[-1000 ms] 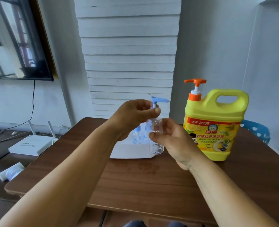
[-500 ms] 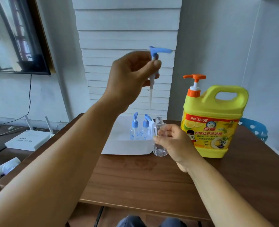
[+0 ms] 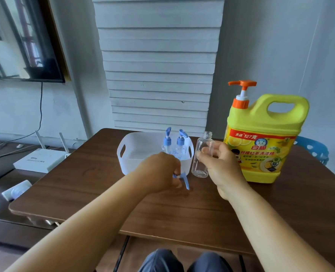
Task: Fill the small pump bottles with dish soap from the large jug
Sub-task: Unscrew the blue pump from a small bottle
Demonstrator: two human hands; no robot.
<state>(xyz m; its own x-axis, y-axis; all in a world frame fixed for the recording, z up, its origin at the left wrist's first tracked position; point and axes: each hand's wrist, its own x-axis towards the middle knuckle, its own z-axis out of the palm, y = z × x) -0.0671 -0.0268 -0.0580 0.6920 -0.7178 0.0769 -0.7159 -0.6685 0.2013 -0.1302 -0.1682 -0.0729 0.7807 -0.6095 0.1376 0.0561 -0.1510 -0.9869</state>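
A small clear bottle (image 3: 200, 163) stands upright and uncapped on the brown table (image 3: 162, 209), gripped at its side by my right hand (image 3: 219, 163). My left hand (image 3: 160, 173) is low over the table just in front of the white basket (image 3: 123, 156), its fingers closed on a blue pump head (image 3: 184, 179) that touches the tabletop. Two more small bottles with blue pumps (image 3: 174, 144) stand inside the basket. The large yellow soap jug (image 3: 260, 138) with an orange pump stands to the right of the open bottle.
A white router (image 3: 39, 160) and a small white tube (image 3: 15, 190) lie on the low dark cabinet to the left. A blue chair back (image 3: 313, 150) shows behind the jug. My knees are under the table's front edge.
My left hand has come down from high in the air with the blue pump head to the tabletop. My right hand has kept the open bottle standing by the basket.
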